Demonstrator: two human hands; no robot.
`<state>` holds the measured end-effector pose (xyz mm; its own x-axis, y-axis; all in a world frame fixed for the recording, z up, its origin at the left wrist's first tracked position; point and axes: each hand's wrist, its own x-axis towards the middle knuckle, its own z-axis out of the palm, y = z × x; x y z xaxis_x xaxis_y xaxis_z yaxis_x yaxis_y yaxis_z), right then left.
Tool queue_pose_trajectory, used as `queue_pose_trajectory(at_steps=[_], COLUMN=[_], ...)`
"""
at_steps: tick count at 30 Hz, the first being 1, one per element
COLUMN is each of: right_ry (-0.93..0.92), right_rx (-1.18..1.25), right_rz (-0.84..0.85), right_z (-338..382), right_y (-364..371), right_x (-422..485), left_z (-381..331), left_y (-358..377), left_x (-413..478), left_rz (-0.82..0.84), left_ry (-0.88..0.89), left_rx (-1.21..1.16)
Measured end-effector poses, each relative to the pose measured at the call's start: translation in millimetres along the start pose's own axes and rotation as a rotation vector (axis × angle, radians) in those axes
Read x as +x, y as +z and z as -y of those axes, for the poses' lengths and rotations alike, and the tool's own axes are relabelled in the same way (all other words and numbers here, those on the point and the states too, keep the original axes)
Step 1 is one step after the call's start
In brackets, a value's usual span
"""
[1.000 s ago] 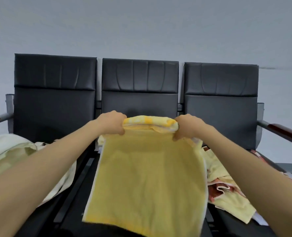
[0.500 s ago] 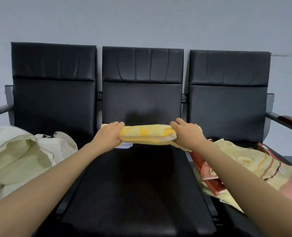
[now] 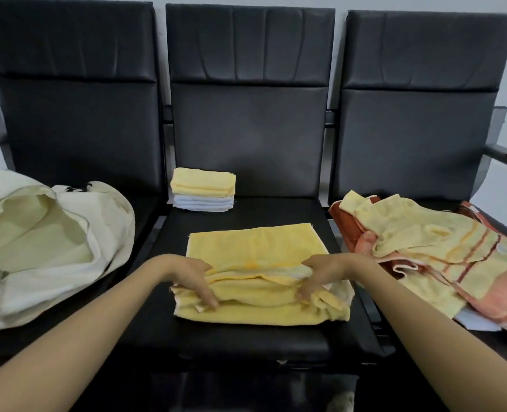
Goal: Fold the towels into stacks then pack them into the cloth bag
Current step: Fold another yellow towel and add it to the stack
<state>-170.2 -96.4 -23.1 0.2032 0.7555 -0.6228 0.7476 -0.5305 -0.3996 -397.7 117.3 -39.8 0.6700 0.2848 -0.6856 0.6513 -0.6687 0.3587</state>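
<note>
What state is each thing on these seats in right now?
yellow towel, partly folded on the middle seat.
left hand, grips the towel's left edge.
right hand, grips its right edge.
folded stack, neat, at the seat's back.
cloth bag, mouth open, lying to the left.
loose towels, unfolded heap to the right.

Middle seat: a half-folded yellow towel covers the centre, leaving bare black strips along the front edge and down both sides. A folded stack fills the back left corner, while the back right corner beside it lies open. The cloth bag sprawls across the left seat, its mouth gaping. A loose pile of towels covers the right seat. Upright backrests close off the rear.
</note>
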Motion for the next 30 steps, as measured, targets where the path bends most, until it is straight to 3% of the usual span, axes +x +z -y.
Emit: queue_pose_trajectory(at_steps=[4, 6, 9, 13, 20, 25, 30], right_ry=[-0.054, -0.098, -0.082, 0.004, 0.044, -0.026, -0.059], right_rx=[0.072, 0.134, 0.102, -0.07, -0.197, -0.143, -0.075], right_rz=[-0.424, -0.497, -0.392, -0.344, -0.12, -0.214, -0.466], right_z=[-5.3, -6.0, -7.8, -16.4, -3.8, -14.1, -34.5], right_y=[-4.5, -6.4, -7.0, -1.2, -9.5, -10.7, -22.0], right_x=[11.6, 17.8, 23.2, 38.2, 30.1, 30.5, 30.5], left_z=[0.9, -1.6, -3.2, 4.5, 4.2, 0.1, 7.9], left_y=[-3.1, -1.1, 4.7, 10.9, 3.9, -2.3, -18.8], left_x=[1.6, 4.9, 14.1, 28.1, 30.7, 28.6, 20.7], left_rz=[-0.197, -0.297, -0.374, -0.456, -0.364, -0.41, -0.563], left_ry=[0.004, 0.08, 0.078, 0.108, 0.227, 0.294, 0.242], left_rx=[-0.028, -0.132, -0.29, -0.122, 0.0, -0.021, -0.271])
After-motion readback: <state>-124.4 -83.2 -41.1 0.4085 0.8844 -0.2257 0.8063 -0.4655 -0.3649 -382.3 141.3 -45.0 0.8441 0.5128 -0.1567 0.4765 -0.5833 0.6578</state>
